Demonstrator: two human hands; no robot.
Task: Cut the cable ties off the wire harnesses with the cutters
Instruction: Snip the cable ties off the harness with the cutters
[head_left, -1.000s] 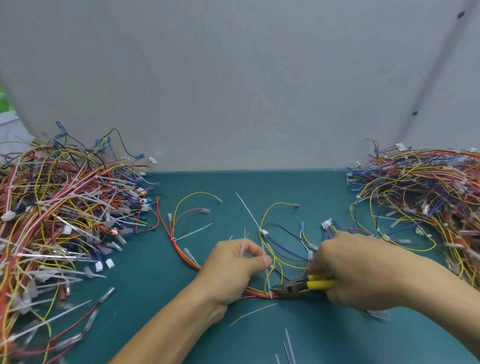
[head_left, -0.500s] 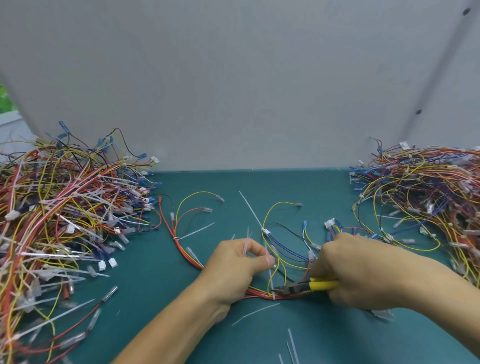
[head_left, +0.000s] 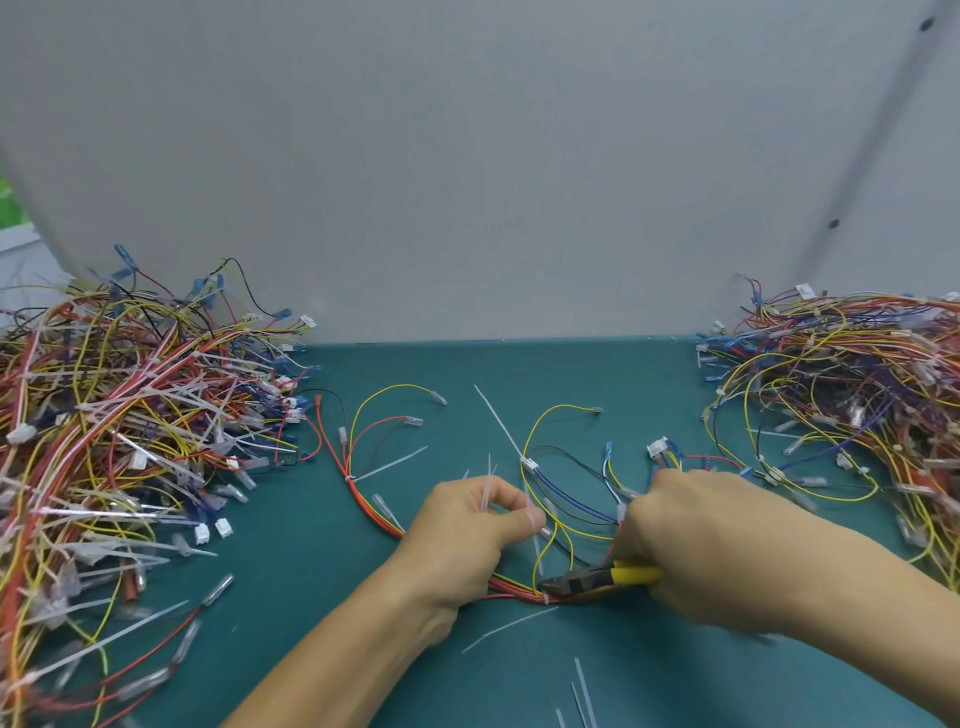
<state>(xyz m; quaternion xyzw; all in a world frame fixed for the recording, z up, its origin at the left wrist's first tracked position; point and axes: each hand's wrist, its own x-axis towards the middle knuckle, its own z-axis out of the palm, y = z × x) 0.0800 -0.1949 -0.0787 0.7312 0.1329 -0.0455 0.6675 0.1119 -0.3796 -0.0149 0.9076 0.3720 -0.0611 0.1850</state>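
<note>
At the far left a big pile of wire harnesses (head_left: 130, 441) lies on the teal surface (head_left: 311, 597). Its red, yellow, black and blue wires are mixed with many white cable ties that stick out of it. It lies as it did half a second before.

Right of the pile, one wire harness (head_left: 358, 493) is spread flat on the surface. Its red bundle runs from near the pile down under the left hand (head_left: 467, 545), and thin yellow, red and black branches fan away toward the grey wall panel (head_left: 467, 156).

The left hand rests on this bundle with its fingers curled. Its grip is narrow, and a thin white cable tie (head_left: 485, 493) stands up from between the fingers and the thumb. The hand is in almost the same place as in the earlier picture. Nearer to the person, some cut tie pieces (head_left: 511, 626) lie loose on the surface.

Between the hands the bundle comes out again, and the black nose of the cutters (head_left: 597, 581) touches it there, at a small white spot on the wires. Whether the blades are closed on it, I cannot tell. The nose has stayed at this spot since the earlier picture.

The right hand (head_left: 717, 551) has its grip closed around the yellow handles, the fingers wrapped over them. At the far right a second pile of harnesses (head_left: 841, 395) lies on the surface, apart from the hands.
</note>
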